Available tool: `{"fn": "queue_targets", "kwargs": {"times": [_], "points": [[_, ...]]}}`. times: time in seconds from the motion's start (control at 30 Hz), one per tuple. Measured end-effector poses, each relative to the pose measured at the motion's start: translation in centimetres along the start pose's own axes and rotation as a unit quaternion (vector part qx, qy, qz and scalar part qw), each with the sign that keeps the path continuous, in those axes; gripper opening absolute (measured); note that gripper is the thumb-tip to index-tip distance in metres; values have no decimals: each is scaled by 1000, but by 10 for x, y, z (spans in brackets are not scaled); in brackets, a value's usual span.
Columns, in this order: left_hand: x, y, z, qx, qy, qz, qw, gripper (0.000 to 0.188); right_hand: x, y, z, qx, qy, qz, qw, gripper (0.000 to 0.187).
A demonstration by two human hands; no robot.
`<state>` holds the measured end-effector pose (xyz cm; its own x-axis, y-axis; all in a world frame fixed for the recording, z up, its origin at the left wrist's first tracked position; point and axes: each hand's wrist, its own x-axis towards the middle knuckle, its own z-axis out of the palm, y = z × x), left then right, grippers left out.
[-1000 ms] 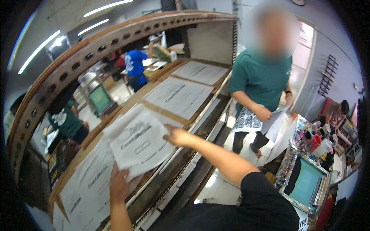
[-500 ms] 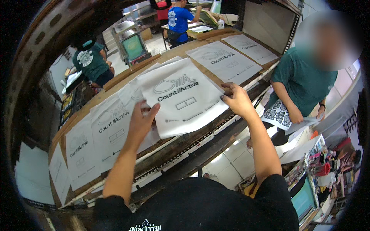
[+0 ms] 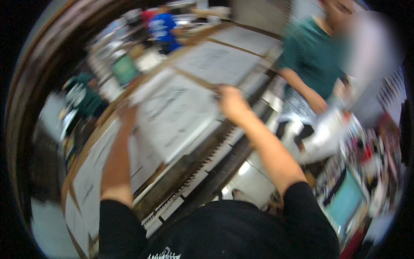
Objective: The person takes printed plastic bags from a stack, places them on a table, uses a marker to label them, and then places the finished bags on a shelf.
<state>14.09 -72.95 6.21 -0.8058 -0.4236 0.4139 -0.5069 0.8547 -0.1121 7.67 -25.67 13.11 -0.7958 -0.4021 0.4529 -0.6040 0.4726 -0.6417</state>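
A white sheet with dark printing (image 3: 177,112) lies on or just over the brown board, blurred by motion. My right hand (image 3: 233,101) is at its upper right corner, fingers bent and closed on that edge. Beside its left edge is my left hand (image 3: 127,114), so smeared that its fingers do not show clearly. More white printed sheets (image 3: 220,62) lie flat along the board, on both sides of this one.
The long brown board (image 3: 196,80) has a dark rail (image 3: 189,177) along its near side. A person in a green shirt (image 3: 312,60) stands at the right holding a patterned sheet. A cluttered bench with a teal-screened frame (image 3: 345,200) is at lower right. Others work farther back.
The sheet, tilted up between my hands before, now lies lower and flatter against the board. My left hand has moved up and left. The whole view has shifted and blurred.
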Motion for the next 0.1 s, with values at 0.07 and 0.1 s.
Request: {"fn": "queue_targets", "kwargs": {"times": [0.07, 0.1], "points": [[-12, -198, 34, 12, 160, 48, 986, 52, -11, -41, 31, -27, 82, -140, 986, 23], [12, -103, 106, -46, 134, 103, 985, 52, -23, -39, 28, -24, 217, -231, 948, 29]]}}
